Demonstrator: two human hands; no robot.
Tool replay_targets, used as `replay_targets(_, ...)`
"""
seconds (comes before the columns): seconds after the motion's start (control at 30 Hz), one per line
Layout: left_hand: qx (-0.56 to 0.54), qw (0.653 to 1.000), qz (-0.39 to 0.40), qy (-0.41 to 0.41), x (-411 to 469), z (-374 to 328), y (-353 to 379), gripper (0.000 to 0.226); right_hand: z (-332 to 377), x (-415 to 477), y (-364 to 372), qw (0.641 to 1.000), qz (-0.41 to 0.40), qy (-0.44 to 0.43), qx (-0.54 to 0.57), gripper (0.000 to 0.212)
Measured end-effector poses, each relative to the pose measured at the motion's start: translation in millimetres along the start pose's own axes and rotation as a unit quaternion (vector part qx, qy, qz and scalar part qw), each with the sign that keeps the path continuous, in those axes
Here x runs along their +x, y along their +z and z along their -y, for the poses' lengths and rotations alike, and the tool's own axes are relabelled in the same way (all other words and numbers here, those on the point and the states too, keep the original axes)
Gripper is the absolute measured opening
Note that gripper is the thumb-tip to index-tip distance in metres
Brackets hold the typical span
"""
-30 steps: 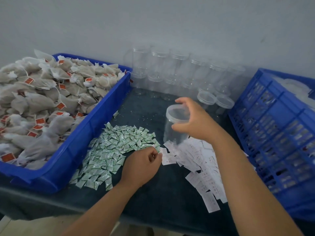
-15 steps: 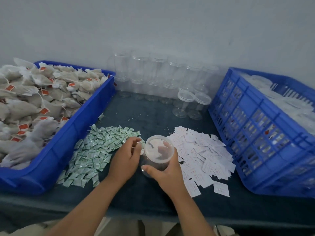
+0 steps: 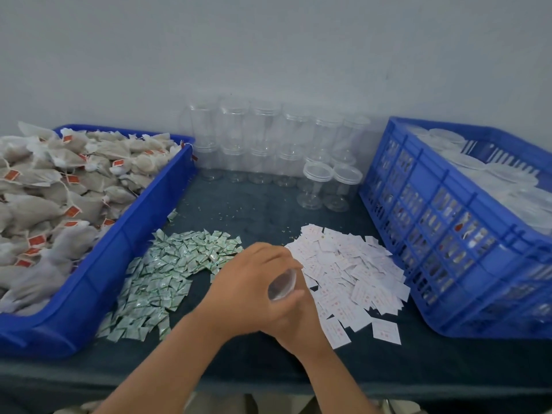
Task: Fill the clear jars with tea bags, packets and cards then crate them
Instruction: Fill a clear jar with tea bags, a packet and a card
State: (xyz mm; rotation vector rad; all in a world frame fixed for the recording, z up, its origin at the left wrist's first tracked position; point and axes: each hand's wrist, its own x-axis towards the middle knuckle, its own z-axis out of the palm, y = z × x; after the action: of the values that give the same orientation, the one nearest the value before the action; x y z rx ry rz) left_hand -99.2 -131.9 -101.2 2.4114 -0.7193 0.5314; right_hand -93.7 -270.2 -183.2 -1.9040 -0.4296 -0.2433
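My right hand [image 3: 298,321] grips a clear jar [image 3: 282,286] from below, just above the table's front middle. My left hand [image 3: 248,285] lies over the jar's top with its fingers curled round it, hiding the mouth and most of the jar. A pile of green-and-white packets [image 3: 167,264] is spread to the left of the hands. White cards [image 3: 352,270] lie in a heap to the right. Tea bags [image 3: 59,186] with red tags fill the blue bin [image 3: 125,258] on the left.
Several empty clear jars [image 3: 263,144] stand stacked along the back wall, two more [image 3: 328,186] in front of them. A blue slatted crate [image 3: 448,240] holding filled, lidded jars stands on the right. Dark cloth covers the table [image 3: 239,210].
My right hand brought the jar down from mid-air to the front of the table. My left hand left the packet pile and moved over the jar's top.
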Motion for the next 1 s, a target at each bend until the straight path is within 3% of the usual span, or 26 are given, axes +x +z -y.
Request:
replay_targets(0.1,0.006,0.993,-0.086,-0.076,-6.4,-12.5,11.4,0.03,-3.2,2.2,1.1,0.997,-0.036,-0.005,-0.065,0.043)
replay_targets(0.17,0.052,0.982,-0.107,-0.146,-5.8,-24.3,11.7,0.039,-0.1,3.4,4.0,0.992,-0.047,-0.01,-0.114,0.036)
replay_targets(0.27,0.12,0.968,-0.014,-0.221,-2.9,-35.7,4.2,0.063,3.2,0.4,4.6,0.99,-0.067,0.005,-0.128,0.045)
replay_targets(0.37,0.213,0.954,0.123,-0.173,-3.8,-38.2,-8.8,0.076,5.1,-5.1,-1.2,0.998,-0.062,0.015,-0.022,0.051)
replay_targets(0.43,0.203,0.947,0.164,-0.188,-0.3,-38.8,-22.8,0.079,7.2,-9.9,-3.2,0.998,-0.058,0.01,0.015,0.059)
replay_targets(0.57,0.164,0.941,0.165,-0.245,6.4,-34.1,-43.1,0.07,9.5,-12.6,-2.0,0.994,-0.077,-0.025,-0.07,0.084)
replay_targets(0.8,0.133,0.929,0.109,-0.327,-4.6,-27.9,-38.1,0.075,12.1,-10.4,3.8,0.974,-0.126,-0.11,-0.152,0.075)
replay_targets(0.9,0.147,0.921,0.119,-0.341,-6.6,-21.7,-38.6,0.079,2.4,-9.5,9.5,0.96,-0.137,-0.141,-0.2,0.084)
replay_targets(1.0,0.14,0.91,0.141,-0.364,-4.0,-13.7,-43.8,0.079,-3.9,-8.4,11.1,0.948,-0.139,-0.173,-0.227,0.079)
